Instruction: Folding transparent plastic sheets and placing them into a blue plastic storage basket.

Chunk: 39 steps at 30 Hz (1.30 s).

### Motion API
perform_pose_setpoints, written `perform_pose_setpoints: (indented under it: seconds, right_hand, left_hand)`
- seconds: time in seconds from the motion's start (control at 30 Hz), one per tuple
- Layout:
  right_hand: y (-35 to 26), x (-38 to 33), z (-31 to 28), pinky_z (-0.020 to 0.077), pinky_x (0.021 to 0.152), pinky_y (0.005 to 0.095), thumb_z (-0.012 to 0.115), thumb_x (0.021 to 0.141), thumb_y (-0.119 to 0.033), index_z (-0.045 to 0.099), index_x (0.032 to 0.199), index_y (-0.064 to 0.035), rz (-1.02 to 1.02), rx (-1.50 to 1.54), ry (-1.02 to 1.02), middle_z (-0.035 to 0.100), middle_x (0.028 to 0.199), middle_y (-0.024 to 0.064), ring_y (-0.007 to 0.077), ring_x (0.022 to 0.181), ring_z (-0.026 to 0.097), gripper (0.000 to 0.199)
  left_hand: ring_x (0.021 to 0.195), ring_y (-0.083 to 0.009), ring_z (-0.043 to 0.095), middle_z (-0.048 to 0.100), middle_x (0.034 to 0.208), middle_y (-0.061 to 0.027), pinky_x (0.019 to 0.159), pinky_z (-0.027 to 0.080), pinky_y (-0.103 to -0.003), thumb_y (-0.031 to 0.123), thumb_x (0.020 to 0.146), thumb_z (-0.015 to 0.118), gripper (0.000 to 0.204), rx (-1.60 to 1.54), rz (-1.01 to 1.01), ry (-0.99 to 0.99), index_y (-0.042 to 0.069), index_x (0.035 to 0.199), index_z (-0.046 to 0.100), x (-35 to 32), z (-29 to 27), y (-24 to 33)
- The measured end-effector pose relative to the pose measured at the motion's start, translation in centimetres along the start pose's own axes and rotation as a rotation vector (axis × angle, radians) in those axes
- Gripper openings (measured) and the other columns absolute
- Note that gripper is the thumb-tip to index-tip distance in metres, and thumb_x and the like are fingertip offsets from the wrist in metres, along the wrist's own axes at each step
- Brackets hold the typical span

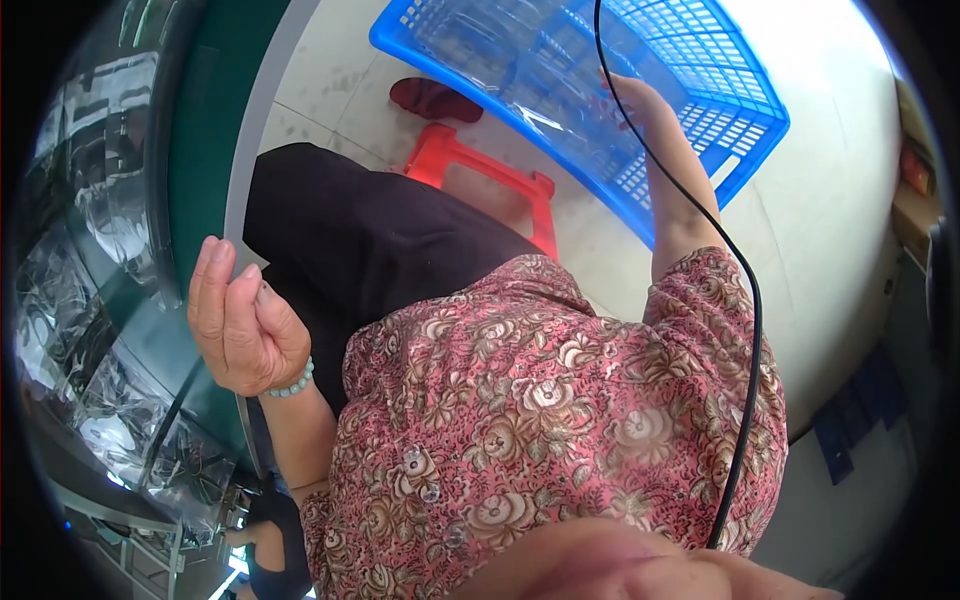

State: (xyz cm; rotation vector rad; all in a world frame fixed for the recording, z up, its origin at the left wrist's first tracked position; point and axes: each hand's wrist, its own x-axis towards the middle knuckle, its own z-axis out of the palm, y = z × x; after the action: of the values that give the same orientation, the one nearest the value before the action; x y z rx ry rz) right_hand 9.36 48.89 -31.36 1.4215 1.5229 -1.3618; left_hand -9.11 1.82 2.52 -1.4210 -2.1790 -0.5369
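Note:
My left hand (243, 325), with a pale green bead bracelet (293, 381) at its wrist, is raised beside the grey edge of the green table (210, 140). Its fingers are loosely bent and nothing shows in them. To the right, my right arm reaches into a blue plastic basket (735, 95) on the floor. Inside, my right hand (628, 98) is at the clear plastic pieces (540, 110). Its fingers are partly covered by them, so I cannot make out whether it grips one.
Clear plastic trays and wrappings (110, 140) cover the table's left part. A red plastic stool (480, 165) and a dark red shoe (435, 99) are on the tiled floor near the basket. A black cable (745, 270) hangs across the view. Another person's arm (268, 545) shows at lower left.

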Motion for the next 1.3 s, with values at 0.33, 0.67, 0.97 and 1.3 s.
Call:
perform_pose_setpoints:
  seconds: [0.33, 0.67, 0.97, 1.3]
  right_hand:
    - [4.5, 3.2, 5.9, 0.0491, 0.094, 0.062, 0.072, 0.088, -0.041, 0.052, 0.141, -0.0092, -0.182, 0.815, -0.219, 0.033, 0.151, 0.0187, 0.044, 0.137, 0.035, 0.065]
    - [7.4, 3.6, 5.4, 0.0362, 0.098, 0.0701, 0.066, 0.094, -0.037, 0.057, 0.133, -0.0074, -0.144, 1.069, 0.21, 0.051, 0.139, 0.0138, 0.0367, 0.131, 0.042, 0.05]
    - [7.1, -1.5, 5.8, 0.0478, 0.097, 0.054, 0.057, 0.096, -0.055, 0.041, 0.149, -0.0069, -0.682, 0.164, 0.079, 0.041, 0.152, 0.0138, 0.033, 0.142, 0.035, 0.073]
    - [3.0, -3.6, 4.9, 0.0522, 0.091, 0.0436, 0.055, 0.086, -0.012, 0.075, 0.108, -0.0146, -0.568, -0.505, 0.78, 0.072, 0.104, 0.0194, 0.0366, 0.105, 0.067, 0.03]
  left_hand:
    - [0.098, -0.0387, 0.069, 0.068, 0.107, -0.023, 0.084, 0.059, -0.043, -0.002, 0.092, 0.055, 0.013, -0.049, 0.008, 0.023, -0.007, 0.099, 0.064, 0.3, 0.8, -0.5]
    - [0.095, -0.0358, 0.07, 0.07, 0.106, -0.0161, 0.08, 0.06, -0.041, 0.003, 0.086, 0.063, 0.011, -0.179, -0.092, 0.098, 0.001, 0.095, 0.068, 0.4, 1.3, -0.4]
    - [0.088, -0.0251, 0.071, 0.073, 0.099, -0.0139, 0.077, 0.056, -0.03, -0.006, 0.084, 0.065, 0.011, -0.001, -0.405, 0.241, 0.0, 0.092, 0.07, -0.9, -5.4, -6.0]
    - [0.07, -0.0069, 0.055, 0.067, 0.089, 0.0006, 0.062, 0.047, -0.023, 0.036, 0.09, 0.071, 0.039, -0.339, -1.261, -0.06, 0.007, 0.115, 0.073, -3.3, -3.4, -24.7]
